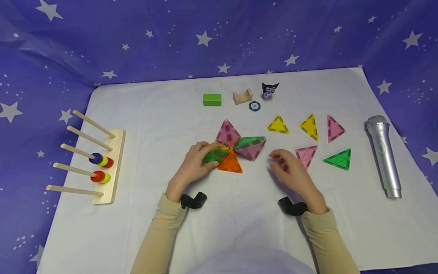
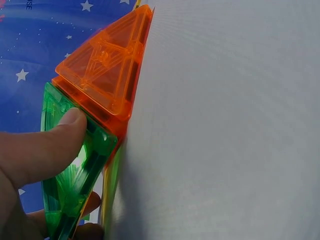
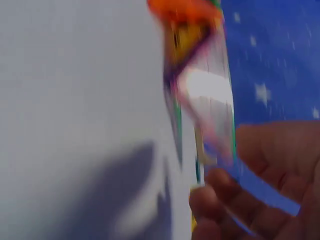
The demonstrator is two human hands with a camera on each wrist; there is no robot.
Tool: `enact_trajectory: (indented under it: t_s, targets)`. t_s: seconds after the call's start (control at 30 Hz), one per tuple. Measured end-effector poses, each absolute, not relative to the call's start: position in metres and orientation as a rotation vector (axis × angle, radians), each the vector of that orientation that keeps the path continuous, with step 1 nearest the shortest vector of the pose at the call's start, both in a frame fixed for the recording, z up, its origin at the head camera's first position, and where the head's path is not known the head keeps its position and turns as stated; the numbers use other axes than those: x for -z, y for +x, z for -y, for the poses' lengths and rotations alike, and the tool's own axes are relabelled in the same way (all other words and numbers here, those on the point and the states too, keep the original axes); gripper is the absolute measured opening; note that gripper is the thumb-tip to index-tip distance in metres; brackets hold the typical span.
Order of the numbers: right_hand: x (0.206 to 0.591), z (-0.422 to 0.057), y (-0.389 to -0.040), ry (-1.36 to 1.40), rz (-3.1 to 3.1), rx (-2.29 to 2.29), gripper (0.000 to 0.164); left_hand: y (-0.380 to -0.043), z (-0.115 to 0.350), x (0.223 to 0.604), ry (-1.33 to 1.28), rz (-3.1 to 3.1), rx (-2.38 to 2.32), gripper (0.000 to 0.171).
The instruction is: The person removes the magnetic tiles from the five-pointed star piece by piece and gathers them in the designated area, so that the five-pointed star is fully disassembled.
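Note:
Several triangular magnetic tiles lean together in a raised cluster at mid-table. My left hand (image 1: 194,163) pinches its green triangular magnetic tile (image 2: 70,170), thumb on the outer face and fingers behind. Joined beside that tile is an orange tile (image 2: 107,62). At the cluster's back stands a pink tile (image 1: 227,133); on its right a pink tile (image 1: 252,149) meets a green one (image 1: 249,141). Right of the cluster, apart from it, my right hand (image 1: 292,173) hovers with fingers loosely bent, holding nothing. The right wrist view is blurred.
Loose tiles lie at right: two yellow (image 1: 278,125), two pink (image 1: 334,129), one green (image 1: 338,159). Behind are a green block (image 1: 212,100), a curved wooden block (image 1: 242,97), a round chip (image 1: 254,106) and a figurine (image 1: 268,91). A peg rack (image 1: 116,163) stands left, a microphone (image 1: 384,156) right.

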State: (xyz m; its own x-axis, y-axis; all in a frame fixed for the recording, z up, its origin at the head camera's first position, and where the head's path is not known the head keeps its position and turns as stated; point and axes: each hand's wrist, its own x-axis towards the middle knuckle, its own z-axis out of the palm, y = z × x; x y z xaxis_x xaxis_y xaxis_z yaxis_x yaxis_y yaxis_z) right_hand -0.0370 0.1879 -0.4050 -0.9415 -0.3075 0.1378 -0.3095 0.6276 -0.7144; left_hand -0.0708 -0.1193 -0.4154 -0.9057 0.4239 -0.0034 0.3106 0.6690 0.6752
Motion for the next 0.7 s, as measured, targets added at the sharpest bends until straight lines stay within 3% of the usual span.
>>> enact_trajectory:
  t_s: [0.23, 0.7]
  targets:
    - [0.411, -0.128, -0.037, 0.886, 2.865, -1.323, 0.030, -0.072, 0.116, 0.416, 0.608, -2.720, -1.051, 0.052]
    - [0.424, -0.106, -0.037, 0.753, 2.792, -1.591, 0.030, -0.071, 0.119, 0.415, 0.612, -2.736, -1.079, 0.053]
